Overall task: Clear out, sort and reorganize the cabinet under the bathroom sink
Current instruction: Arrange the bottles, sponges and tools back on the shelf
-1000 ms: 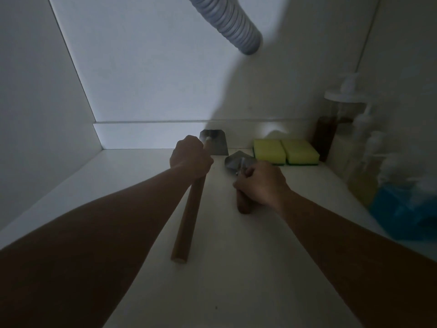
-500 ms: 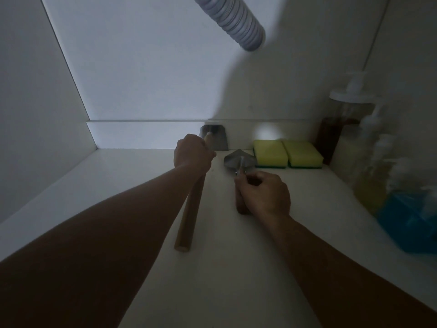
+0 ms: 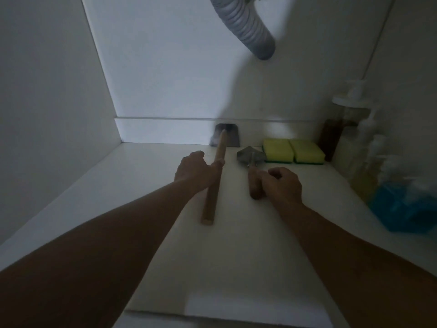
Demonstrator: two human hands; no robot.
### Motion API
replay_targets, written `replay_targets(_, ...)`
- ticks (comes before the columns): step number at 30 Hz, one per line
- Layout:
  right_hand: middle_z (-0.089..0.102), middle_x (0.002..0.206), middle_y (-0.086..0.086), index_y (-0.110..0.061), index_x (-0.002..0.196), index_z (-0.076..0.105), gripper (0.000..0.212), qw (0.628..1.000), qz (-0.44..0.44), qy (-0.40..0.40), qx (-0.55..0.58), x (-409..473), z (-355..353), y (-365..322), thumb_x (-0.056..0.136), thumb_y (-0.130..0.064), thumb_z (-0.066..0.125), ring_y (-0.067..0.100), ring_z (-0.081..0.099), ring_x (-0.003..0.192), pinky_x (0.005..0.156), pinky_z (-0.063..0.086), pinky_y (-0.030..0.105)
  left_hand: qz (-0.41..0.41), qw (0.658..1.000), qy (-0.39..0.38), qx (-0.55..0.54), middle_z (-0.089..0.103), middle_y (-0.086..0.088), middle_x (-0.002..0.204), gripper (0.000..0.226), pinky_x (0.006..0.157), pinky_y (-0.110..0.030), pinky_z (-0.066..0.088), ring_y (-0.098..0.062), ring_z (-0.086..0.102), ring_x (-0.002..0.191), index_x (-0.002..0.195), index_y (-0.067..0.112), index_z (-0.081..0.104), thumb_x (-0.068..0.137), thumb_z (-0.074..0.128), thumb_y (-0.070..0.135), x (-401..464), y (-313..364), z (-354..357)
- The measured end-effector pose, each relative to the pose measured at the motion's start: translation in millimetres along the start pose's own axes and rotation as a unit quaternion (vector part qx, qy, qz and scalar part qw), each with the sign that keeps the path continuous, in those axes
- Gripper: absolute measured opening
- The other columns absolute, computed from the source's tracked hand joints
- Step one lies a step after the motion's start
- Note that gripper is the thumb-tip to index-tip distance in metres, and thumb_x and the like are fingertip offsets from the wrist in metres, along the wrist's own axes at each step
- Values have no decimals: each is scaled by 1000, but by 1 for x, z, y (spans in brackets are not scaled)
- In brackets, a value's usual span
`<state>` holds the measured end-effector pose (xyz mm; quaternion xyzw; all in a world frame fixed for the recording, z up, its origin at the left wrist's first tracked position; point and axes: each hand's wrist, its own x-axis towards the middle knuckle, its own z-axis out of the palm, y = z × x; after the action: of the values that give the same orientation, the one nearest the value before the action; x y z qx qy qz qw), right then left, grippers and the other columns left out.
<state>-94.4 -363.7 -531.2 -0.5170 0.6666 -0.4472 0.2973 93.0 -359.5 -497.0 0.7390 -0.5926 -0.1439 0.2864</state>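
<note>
Bottles (image 3: 369, 162) blurred in shadow, scraper blade (image 3: 225, 138) dim, pipe (image 3: 246, 27) cropped

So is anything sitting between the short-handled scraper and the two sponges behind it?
Nothing visible. The short scraper lies with its blade almost against the left sponge; bare cabinet floor surrounds it. The right hand rests beside its handle.
</note>
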Motion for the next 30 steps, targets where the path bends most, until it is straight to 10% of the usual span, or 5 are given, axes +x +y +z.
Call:
replay_targets(9, 61, 108, 12, -9, 103, 58, 40, 990, -73, 18, -122, -67, -18, -29, 85, -44, 66, 29, 58, 100, 78, 44, 32, 36, 991, -102, 74, 41, -4, 149, 72, 107, -33, 34, -22, 40, 135, 144, 12, 40, 89, 56, 56, -91, -22, -75)
replay_targets(18, 70, 82, 9, -10, 87, 67, 16, 915, -156, -329, -175, -167, 1, -115, 80, -20, 77, 18, 68, 71, 58, 56, 25, 9, 980, -146, 138, 54, -2, 135, 60, 100, -32, 45, -21, 54, 121, 133, 14, 54, 84, 69, 45, -154, -66, -153)
replay_targets(30, 72, 83, 7, -16, 89, 71, 17, 824, -138, -457, -306, -283, 38, -162, 74, -22, 76, 23, 70, 74, 66, 62, 34, -105, 958, -238, 118, 66, -7, 118, 39, 95, -39, 52, -23, 62, 106, 110, 12, 64, 82, 72, 38, -281, -127, -228)
